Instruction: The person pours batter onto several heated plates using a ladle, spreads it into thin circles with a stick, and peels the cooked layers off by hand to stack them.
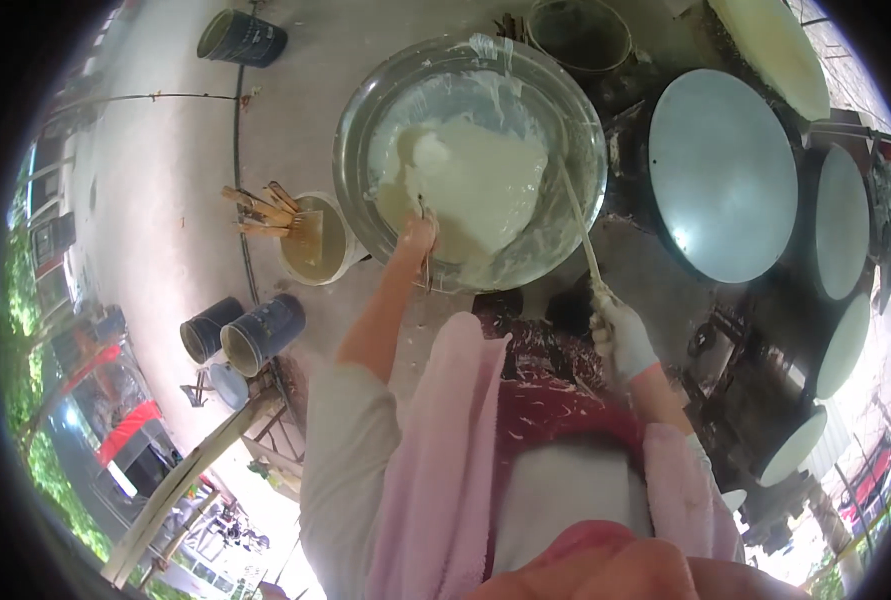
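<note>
A wide metal basin (pixel 353 195) stands in front of me, holding a pale, creamy batter-like mixture (pixel 485 185). My left hand (pixel 418 236) is bare and closed over the basin's near left part. A thin, dark-tipped piece shows beyond its fingers and a narrow end below them; the kind of tool cannot be made out. My right hand (pixel 620 338), in a white glove, grips a long pale stick (pixel 580 222). It slants up over the basin's right rim, its far end reaching inside. Whitish smears cover the basin's inner wall and my dark red apron (pixel 555 405).
Left of the basin stands a pale bucket (pixel 350 250) with wooden-handled brushes (pixel 265 212). Dark buckets (pixel 263 335) sit farther left, another (pixel 242 38) at the far left. Large round pale discs (pixel 723 175) line the right side. A round tub (pixel 578 35) is behind the basin.
</note>
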